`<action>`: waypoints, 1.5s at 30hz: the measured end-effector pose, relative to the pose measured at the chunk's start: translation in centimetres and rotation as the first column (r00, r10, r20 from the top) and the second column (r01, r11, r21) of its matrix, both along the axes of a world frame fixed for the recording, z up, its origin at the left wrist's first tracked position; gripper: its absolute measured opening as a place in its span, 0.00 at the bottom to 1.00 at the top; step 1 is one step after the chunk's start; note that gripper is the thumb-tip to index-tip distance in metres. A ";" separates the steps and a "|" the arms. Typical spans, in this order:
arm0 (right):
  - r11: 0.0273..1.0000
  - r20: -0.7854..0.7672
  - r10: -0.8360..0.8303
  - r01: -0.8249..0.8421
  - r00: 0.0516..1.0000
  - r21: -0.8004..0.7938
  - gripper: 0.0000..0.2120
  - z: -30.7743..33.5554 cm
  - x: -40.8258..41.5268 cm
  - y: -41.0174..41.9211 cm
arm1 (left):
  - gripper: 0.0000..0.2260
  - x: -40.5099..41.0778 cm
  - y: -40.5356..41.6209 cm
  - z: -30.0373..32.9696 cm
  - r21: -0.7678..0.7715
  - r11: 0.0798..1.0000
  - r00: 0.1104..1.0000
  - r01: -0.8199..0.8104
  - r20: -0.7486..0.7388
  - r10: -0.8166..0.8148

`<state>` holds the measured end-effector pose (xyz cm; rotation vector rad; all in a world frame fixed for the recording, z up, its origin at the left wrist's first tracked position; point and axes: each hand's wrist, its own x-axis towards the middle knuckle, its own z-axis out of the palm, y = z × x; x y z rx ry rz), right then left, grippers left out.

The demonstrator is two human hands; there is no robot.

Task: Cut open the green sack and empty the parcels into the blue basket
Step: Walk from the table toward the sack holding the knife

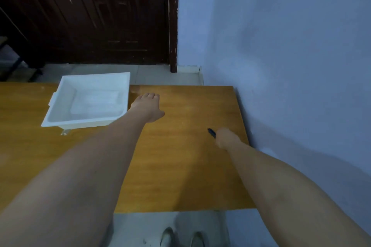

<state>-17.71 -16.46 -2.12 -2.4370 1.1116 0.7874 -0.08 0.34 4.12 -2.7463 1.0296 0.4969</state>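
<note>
A pale bluish-white plastic basket stands empty at the far left of the wooden table. My left hand reaches out flat over the table just right of the basket, fingers apart, holding nothing. My right hand is closed near the table's right edge around a small dark cutter, whose tip pokes out to the upper left. No green sack and no parcels are in view.
A blue-grey wall runs along the table's right side. A dark wooden door stands beyond the table's far edge. Grey floor and my two shoes show below the near edge.
</note>
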 end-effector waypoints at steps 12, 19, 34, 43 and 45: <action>0.998 0.515 -0.040 0.055 0.856 -0.014 0.10 16.7 7.1 2.9 | 0.33 0.7 3.2 12.4 -0.223 0.974 0.983 0.042 0.183 0.000; 0.973 0.704 -0.112 -0.066 0.701 0.221 0.03 21.4 9.9 7.7 | 0.32 0.2 8.4 17.2 -0.283 0.959 0.959 -0.032 0.262 0.109; 0.848 0.766 0.080 -0.447 0.637 0.283 0.10 23.2 11.9 23.9 | 0.33 -7.9 26.4 19.4 -0.254 0.866 0.812 -0.431 0.309 0.495; 0.725 0.709 0.280 -0.627 0.647 0.286 0.07 20.6 8.6 35.1 | 0.33 -14.9 38.8 17.0 -0.178 0.732 0.695 -0.658 0.231 0.681; 0.718 0.701 0.316 -0.644 0.640 0.265 0.09 20.8 8.4 37.3 | 0.33 -15.8 41.1 17.1 -0.193 0.705 0.664 -0.682 0.240 0.708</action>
